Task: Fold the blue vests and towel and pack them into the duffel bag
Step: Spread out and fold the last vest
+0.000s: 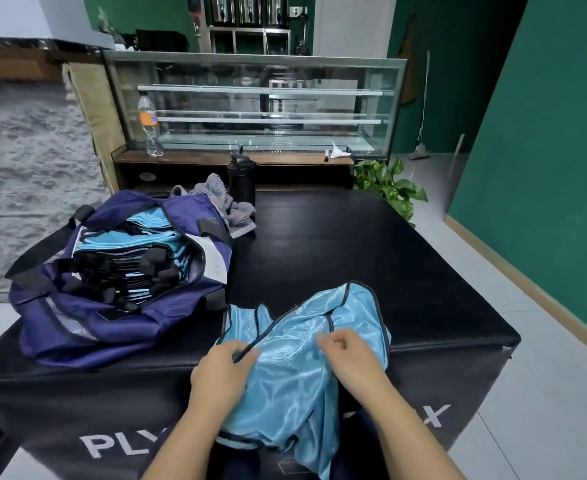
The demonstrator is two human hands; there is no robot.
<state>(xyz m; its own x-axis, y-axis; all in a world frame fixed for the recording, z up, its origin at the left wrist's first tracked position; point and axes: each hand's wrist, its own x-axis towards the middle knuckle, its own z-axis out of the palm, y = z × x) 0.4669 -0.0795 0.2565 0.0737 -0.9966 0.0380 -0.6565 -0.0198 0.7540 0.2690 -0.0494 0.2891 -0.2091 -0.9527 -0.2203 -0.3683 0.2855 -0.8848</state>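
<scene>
The support surface is a black padded box (371, 244) with a flat top and white lettering on its near side face. Three groups of items lie directly on the top. A navy duffel bag (112, 306) sits at the left, unzipped, with folded light blue vests visible inside. A grey striped towel (229, 206) lies crumpled just behind the bag's right end, touching it. A loose light blue vest (295, 344) lies at the near edge, right of the bag, its lower part hanging over the front of the box. A black bottle (242, 180) stands at the far edge, beside the towel.
</scene>
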